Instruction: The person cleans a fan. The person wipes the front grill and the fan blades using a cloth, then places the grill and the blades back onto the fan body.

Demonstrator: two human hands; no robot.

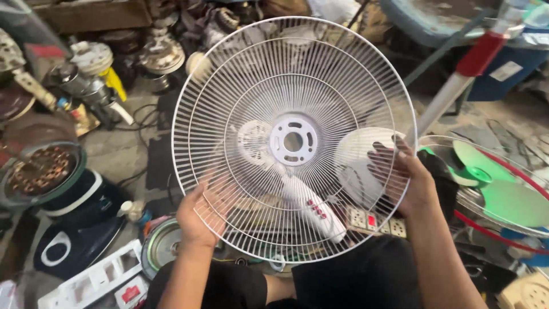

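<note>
1. Both forearms rose from the bottom edge of the view, above the person's dark-clothed lap.
2. Left hand (199,214): its grip was closed around the lower-left rim of the white wire fan guard (240,86), fingers hooked through the wires.
3. Right hand (407,180): its grip was closed around the right rim of the guard, fingertips curled over the wire edge.
4. Fan guard: it was held up between the two hands, its round face towards the camera, with a white plastic hub ring (293,141) at its centre.
5. Behind the guard, seen through the wires, lay a white fan body (311,209) with a row of red buttons, and a white fan blade (357,166) near the right hand.
6. Just beyond the right hand lay a white socket strip (377,221) with a red switch.
7. To the right lay a second fan (503,197) with green blades inside a red-rimmed guard.
8. To the left, on the floor, stood a dark blue appliance base (74,234) and a cluster of motor parts (91,74).
</note>
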